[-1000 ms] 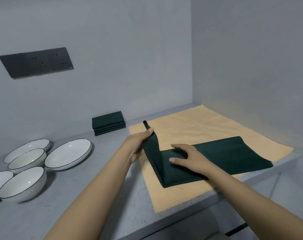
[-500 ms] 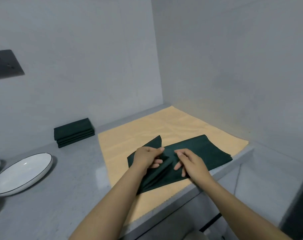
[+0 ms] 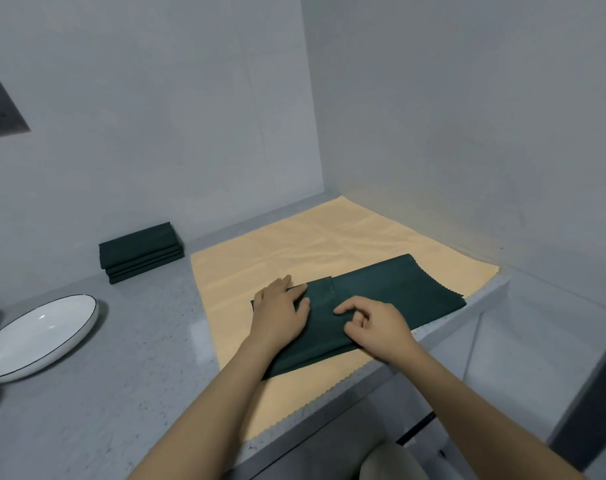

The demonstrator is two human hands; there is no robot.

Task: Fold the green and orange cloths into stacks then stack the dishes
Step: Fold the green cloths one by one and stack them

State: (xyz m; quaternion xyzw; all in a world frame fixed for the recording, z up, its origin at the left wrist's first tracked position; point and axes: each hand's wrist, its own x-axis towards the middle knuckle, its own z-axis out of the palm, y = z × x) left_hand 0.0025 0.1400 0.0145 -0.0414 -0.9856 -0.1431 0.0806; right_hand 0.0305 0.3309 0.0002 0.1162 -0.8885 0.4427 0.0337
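Zigzag-edged green cloth [image 3: 381, 296]: left hand [image 3: 281, 311] presses flat, right hand [image 3: 377, 323] loosely curled, index touching.

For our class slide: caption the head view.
Both hands, left hand and right hand, press a green cloth folded on an orange cloth.

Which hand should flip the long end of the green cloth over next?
Probably the right hand: it lies nearer the unfolded end of the green cloth, while the left hand presses the folded part flat.

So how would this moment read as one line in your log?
step: folding green cloth | left hand: flat, pressing fold | right hand: on cloth, grip unclear | under: orange cloth | done: green stack
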